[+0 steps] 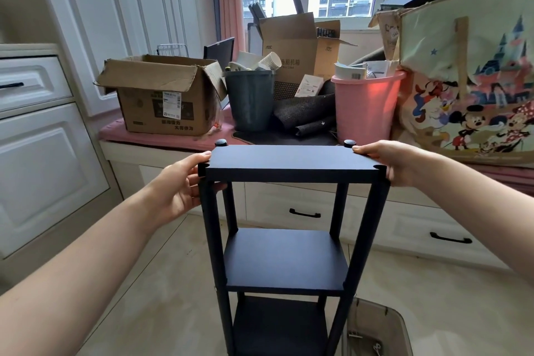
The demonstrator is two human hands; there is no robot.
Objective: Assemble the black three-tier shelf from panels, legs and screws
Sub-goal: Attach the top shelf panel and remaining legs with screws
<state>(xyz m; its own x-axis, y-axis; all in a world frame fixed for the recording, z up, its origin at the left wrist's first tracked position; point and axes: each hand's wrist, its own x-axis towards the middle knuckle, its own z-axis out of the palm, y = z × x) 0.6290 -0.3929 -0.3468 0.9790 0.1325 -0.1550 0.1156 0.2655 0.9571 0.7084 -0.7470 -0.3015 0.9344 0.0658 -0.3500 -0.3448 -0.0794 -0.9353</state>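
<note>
Both hands (179, 182) gripping top panel (291, 160) ends.

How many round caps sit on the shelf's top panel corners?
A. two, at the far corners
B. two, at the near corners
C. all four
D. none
A: one cap and another cap stand at the far corners of the top panel; both near corners show open notches.

We see a pale beige tiled floor (161, 292) carrying the black three-tier shelf (286, 257), which stands upright on it, with a translucent plastic bin (384, 326) just beside its lower right leg. Behind, a window bench with a pink cushion (115, 130) bears an open brown cardboard box (161, 101), a dark grey bucket (250, 101) and a pink plastic bucket (365, 108).
</note>
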